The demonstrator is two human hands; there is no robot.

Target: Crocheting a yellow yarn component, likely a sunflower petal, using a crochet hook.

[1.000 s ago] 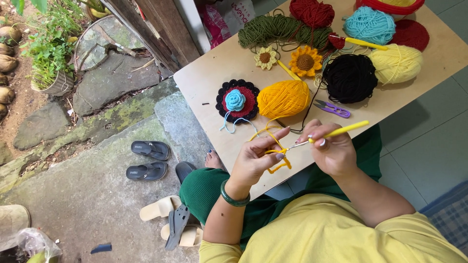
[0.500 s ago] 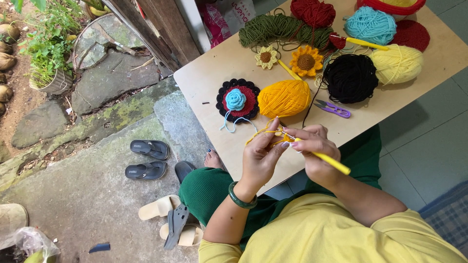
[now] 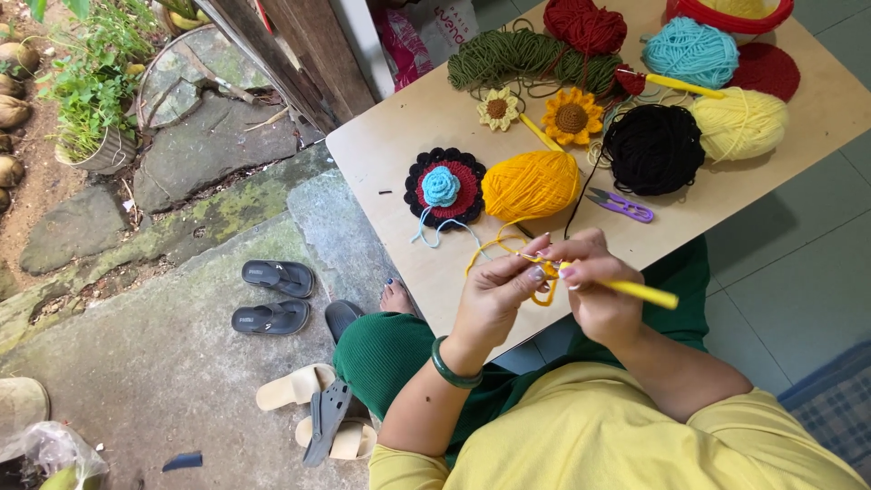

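Stone paving [image 3: 136, 363] ran under the left side of the head view, mossy in the seams, with a potted plant [image 3: 86, 109] at the top corner and pairs of sandals [image 3: 272, 299] lying loose near the person's bare foot. Grey tiles [image 3: 780, 281] lay on the right. Between them stood a pale wooden bench [image 3: 399, 154] crowded with yarn: a green skein [image 3: 508, 59], a red ball [image 3: 585, 23], a blue ball [image 3: 691, 52], a black ball [image 3: 653, 148], a pale yellow ball [image 3: 739, 122] and an orange ball [image 3: 531, 184]. Two crocheted sunflowers [image 3: 572, 116], a round piece with a blue rose [image 3: 445, 189] and purple snips [image 3: 621, 206] lay among them.

The left hand [image 3: 494, 299] had its fingers pinched on a small orange loop of crochet [image 3: 543, 289], held above the bench's near edge. The right hand [image 3: 599, 286] was clenched on a yellow hook [image 3: 635, 290], its tip at the work. An orange strand [image 3: 499, 240] ran from the orange ball to the hands.

To my eye, that strand curled loosely over the bench and could snag or drag the ball toward the edge if pulled hard. The black thread trailing close by might also tangle with it.
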